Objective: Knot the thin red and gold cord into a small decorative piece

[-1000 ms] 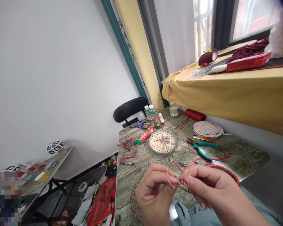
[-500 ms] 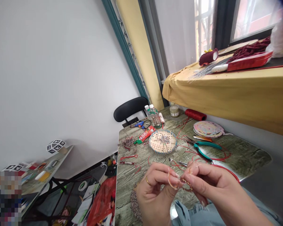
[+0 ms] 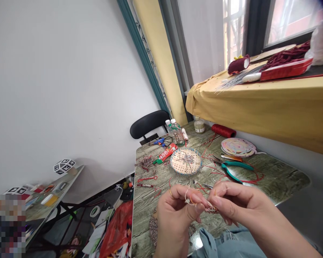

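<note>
Above the near part of the wood-patterned table, my left hand (image 3: 179,211) pinches a thin braided cord (image 3: 211,209) between thumb and index finger. A pale and orange thread (image 3: 190,200) loops over its fingertips. My right hand (image 3: 233,202) is closed on the same cord, its fingertips touching or nearly touching those of my left hand. Just beyond my hands lies a pointed metal tool (image 3: 207,186), partly hidden. Further out sits a round woven tray (image 3: 174,161) holding small beads. A speckled yarn coil (image 3: 153,229) lies partly behind my left wrist.
Teal-handled pliers (image 3: 233,173) and red cord lie on the right of the table (image 3: 282,173). Beyond are a red thread spool (image 3: 223,130), a round pastel mat (image 3: 238,147), bottles (image 3: 177,132), a red-green tube (image 3: 165,153) and blue-handled scissors (image 3: 159,141).
Both hands have shifted slightly, and my left fingers have turned inward over the cord. The thread loop now lies higher and flatter on my left fingertips. Less of the braided cord shows.
</note>
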The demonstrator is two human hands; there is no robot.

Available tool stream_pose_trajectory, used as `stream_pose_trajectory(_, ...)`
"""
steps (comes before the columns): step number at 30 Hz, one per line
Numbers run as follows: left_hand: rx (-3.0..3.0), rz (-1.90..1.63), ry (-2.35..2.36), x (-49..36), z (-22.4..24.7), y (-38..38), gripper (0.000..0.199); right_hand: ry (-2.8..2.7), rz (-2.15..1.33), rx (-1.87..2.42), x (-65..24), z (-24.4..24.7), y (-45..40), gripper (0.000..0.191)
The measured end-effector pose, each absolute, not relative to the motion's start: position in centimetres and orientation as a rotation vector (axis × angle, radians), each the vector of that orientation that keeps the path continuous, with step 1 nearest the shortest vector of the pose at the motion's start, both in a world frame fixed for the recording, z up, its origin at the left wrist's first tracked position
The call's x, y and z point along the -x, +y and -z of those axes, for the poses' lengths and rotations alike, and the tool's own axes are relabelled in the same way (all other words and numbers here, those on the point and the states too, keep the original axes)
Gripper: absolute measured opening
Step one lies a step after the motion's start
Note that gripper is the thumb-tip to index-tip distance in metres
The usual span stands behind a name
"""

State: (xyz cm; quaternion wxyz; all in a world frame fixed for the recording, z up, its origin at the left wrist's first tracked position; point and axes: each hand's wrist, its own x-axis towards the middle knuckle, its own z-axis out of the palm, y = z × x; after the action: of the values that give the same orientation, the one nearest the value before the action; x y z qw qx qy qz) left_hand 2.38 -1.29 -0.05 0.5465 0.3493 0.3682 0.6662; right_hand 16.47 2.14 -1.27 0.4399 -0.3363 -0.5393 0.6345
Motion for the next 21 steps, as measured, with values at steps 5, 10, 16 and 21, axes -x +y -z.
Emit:
stream_pose_trajectory(5,-0.784,-1.434,0.889,-1.9,-0.5,-1.0,0.024,-1.462,-1.385,0.793,-16.8,0.8,2.3,0.021)
stream_pose_trajectory(10,-0.764,-1.361,0.845,-1.3,-1.1,-1.0,0.024,-1.529,-1.131,0.703,-16.8,0.8,2.6,0.018)
stream_pose_trajectory(16,-0.745,-1.208,0.962,-1.0,-2.4,-0.8,0.018,-1.723,-0.79,0.465,-17.1,0.8,3.5,0.012)
stream_pose_trajectory(21,-0.766,-1.089,0.985,-0.6,-3.0,-0.2,0.018,-1.885,-0.668,0.364,-17.8,0.2,4.5,0.013)
